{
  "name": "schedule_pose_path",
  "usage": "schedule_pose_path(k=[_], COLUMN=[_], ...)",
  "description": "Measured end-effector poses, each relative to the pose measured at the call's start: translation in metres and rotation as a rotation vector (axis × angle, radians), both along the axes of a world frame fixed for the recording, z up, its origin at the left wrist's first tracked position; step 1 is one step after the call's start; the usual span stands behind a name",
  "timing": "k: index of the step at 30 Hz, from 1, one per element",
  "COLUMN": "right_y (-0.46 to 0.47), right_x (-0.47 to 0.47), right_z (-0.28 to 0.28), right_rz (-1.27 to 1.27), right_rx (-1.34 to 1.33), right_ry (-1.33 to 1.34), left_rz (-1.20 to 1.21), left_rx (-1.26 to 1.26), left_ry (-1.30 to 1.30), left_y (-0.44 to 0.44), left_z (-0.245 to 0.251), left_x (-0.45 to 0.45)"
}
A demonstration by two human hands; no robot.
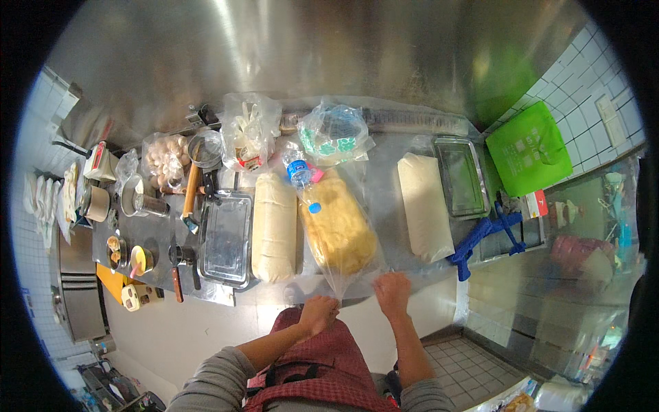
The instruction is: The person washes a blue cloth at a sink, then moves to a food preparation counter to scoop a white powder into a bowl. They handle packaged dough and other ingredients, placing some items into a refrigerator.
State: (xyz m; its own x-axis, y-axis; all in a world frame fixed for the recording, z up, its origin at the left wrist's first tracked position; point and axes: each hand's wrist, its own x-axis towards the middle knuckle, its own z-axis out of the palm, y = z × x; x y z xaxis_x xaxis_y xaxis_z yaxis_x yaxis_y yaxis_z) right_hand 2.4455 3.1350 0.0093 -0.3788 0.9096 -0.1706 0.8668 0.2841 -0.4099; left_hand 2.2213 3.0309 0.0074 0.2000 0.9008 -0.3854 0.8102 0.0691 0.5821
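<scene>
A clear plastic bag with a yellowish block of dough point(342, 226) in it lies on the steel table, its near end stretched toward me. My left hand point(320, 314) is closed on the gathered plastic at that end. My right hand point(392, 289) is curled just right of the bag, by the table's front edge; whether it pinches any plastic I cannot tell. A plastic bottle point(298, 174) with a blue label lies at the bag's far end. Left of the bag is a pale wrapped log of dough point(275, 226); farther right lies another wrapped pale block point(425, 206).
A lidded clear tray point(225, 239) is at the left, another tray point(462, 176) at the right beside a green bag point(529, 149). Blue straps point(471, 242) hang over the edge. A wood-handled tool point(176, 278), bowls point(140, 259) and a bag of mushrooms point(166, 154) are farther left.
</scene>
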Motion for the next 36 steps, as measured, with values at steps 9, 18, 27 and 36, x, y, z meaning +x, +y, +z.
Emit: schedule_pose_path(k=[9, 18, 27, 36], right_y=[-0.056, -0.030, -0.018, -0.012], right_x=[-0.037, -0.059, -0.057, -0.055], right_z=[0.005, 0.016, -0.031, -0.041], right_rz=[-0.029, 0.185, -0.020, 0.122], right_rx=[0.006, -0.051, -0.500, -0.449], right_ry=[0.654, 0.552, 1.152, 1.019], left_rz=[0.354, 0.649, 0.556, 0.724], left_rx=[0.029, -0.009, 0.231, 0.139], left_ry=[-0.594, -0.587, 0.083, 0.068], left_y=[-0.003, 0.014, 0.035, 0.033], left_z=[0.012, 0.036, 0.060, 0.053], left_x=[0.011, 0.011, 0.046, 0.055])
